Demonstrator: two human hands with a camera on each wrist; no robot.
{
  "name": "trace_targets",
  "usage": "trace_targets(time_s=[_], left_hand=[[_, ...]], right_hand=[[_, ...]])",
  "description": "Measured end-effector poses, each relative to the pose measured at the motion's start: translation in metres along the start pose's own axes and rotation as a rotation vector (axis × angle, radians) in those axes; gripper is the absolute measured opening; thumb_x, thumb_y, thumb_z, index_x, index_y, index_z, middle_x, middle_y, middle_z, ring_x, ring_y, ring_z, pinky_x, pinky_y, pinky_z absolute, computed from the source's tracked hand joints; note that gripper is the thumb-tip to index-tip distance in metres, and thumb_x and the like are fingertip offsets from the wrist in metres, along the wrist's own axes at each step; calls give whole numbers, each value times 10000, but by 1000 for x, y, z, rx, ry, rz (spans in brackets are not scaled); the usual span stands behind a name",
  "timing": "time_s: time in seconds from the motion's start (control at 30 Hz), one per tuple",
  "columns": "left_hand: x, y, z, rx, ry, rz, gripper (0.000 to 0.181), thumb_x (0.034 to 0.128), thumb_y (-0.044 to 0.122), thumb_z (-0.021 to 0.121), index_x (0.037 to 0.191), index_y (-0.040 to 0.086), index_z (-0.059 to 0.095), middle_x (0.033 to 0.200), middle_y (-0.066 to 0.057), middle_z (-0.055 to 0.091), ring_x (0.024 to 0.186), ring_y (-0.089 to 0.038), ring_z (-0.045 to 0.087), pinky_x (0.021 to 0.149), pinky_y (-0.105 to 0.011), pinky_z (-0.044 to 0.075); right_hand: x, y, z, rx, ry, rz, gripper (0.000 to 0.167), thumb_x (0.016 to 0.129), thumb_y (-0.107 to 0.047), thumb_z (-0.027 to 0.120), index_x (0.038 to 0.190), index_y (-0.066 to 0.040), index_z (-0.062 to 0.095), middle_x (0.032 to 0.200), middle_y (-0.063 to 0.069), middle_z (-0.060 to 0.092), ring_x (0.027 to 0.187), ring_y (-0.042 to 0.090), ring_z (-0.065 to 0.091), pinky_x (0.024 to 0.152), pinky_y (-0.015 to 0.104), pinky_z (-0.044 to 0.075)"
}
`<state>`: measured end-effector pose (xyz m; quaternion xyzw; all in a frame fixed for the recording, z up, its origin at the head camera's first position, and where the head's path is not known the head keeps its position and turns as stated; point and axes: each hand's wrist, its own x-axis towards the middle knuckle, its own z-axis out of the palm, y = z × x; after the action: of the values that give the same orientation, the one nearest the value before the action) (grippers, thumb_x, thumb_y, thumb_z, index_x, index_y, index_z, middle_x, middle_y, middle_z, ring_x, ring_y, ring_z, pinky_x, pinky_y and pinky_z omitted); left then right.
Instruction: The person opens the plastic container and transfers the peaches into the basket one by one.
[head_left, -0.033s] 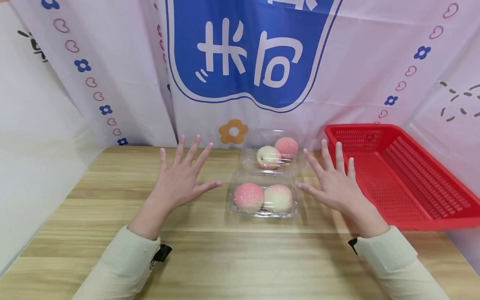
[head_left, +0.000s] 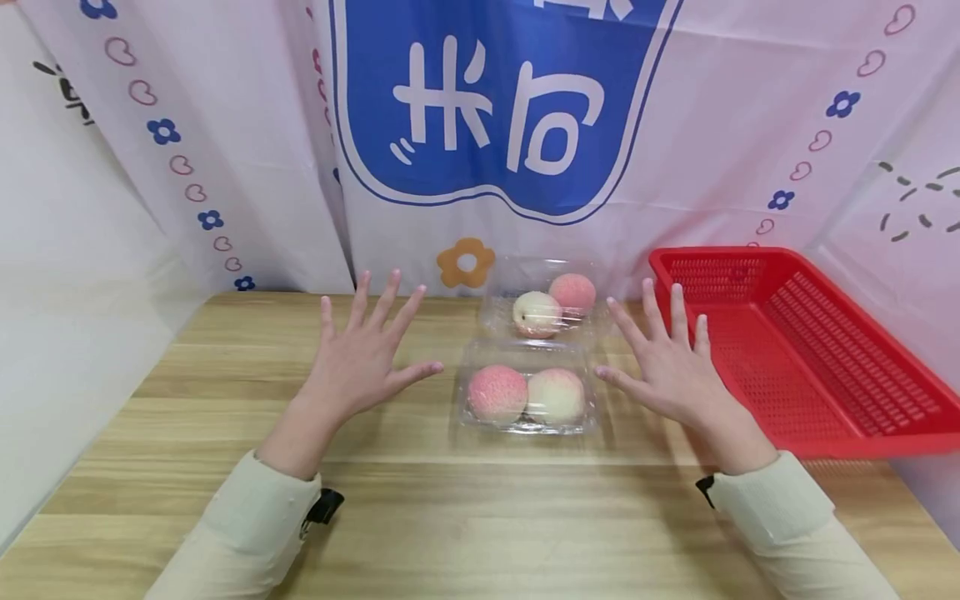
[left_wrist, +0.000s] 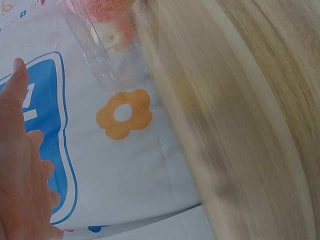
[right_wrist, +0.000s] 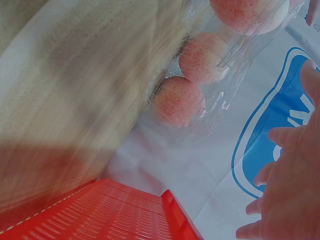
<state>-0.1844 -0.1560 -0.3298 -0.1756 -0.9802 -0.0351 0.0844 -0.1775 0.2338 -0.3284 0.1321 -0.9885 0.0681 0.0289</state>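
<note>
Two clear plastic boxes stand one behind the other in the head view. The front box [head_left: 525,355] holds a pink peach [head_left: 498,394] and a pale peach [head_left: 556,397], side by side. In the rear box [head_left: 498,312] are a pale peach [head_left: 537,314] and a pink one [head_left: 573,292]. My left hand [head_left: 352,367], fingers spread and straight, is held left of the boxes and touches neither. To their right my right hand [head_left: 671,375] is spread the same way, holding nothing, between the boxes and a red basket.
The red plastic basket [head_left: 787,375] sits at the right of the wooden table [head_left: 480,525]. A white printed cloth [head_left: 720,150] hangs behind the table, with a blue panel and an orange flower [head_left: 450,265]. Black straps show at both cuffs.
</note>
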Motion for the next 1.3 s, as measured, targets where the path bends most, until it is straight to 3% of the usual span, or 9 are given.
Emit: trace_targets(time_s=[0.2,0.33,0.67,0.93,1.1,1.3], left_hand=[[0,2,-1,-20,-9,9,950,886,792,409,1599,326,-13,1668,-12,-139,1521,-340,-197,1120,-790,-56],[-2,4,-3,-65,-23,29,922,915,755,408,1601,307,-14,1671,-12,-107,1534,-364,-128,1135,-782,27],[-1,9,0,-308,-72,108,770,992,590,460,1596,194,195,1672,-77,129,1536,-397,107,1176,-671,232],[5,7,16,-602,-144,107,682,1020,495,483,1570,146,279,1630,-108,283,1515,-327,251,1239,-528,233],[4,6,24,-677,-226,104,672,1023,483,485,1556,113,308,1608,-130,326,1485,-352,311,1216,-543,276],[0,7,26,-796,-310,109,608,1037,429,483,1522,79,372,1557,-146,413,1411,-395,420,1166,-572,352]], right_hand=[[-1,0,-2,14,3,2,910,903,-715,471,1601,-328,35,1629,60,-293,1464,392,-342,1089,825,-51],[-3,-1,-4,29,11,-3,905,905,-713,476,1604,-310,68,1639,48,-268,1475,385,-322,1098,819,-45],[3,-20,-7,80,36,-82,902,905,-626,558,1602,-331,68,1683,83,-98,1518,422,-184,1136,790,14],[9,-42,-8,127,39,-150,904,896,-608,600,1603,-269,150,1684,106,78,1529,463,-2,1144,768,133],[13,-60,-3,171,43,-221,868,891,-567,642,1588,-248,236,1663,129,179,1512,491,98,1136,763,181],[18,-82,4,224,31,-325,771,894,-510,669,1535,-195,380,1623,125,302,1497,451,222,1183,657,251]])
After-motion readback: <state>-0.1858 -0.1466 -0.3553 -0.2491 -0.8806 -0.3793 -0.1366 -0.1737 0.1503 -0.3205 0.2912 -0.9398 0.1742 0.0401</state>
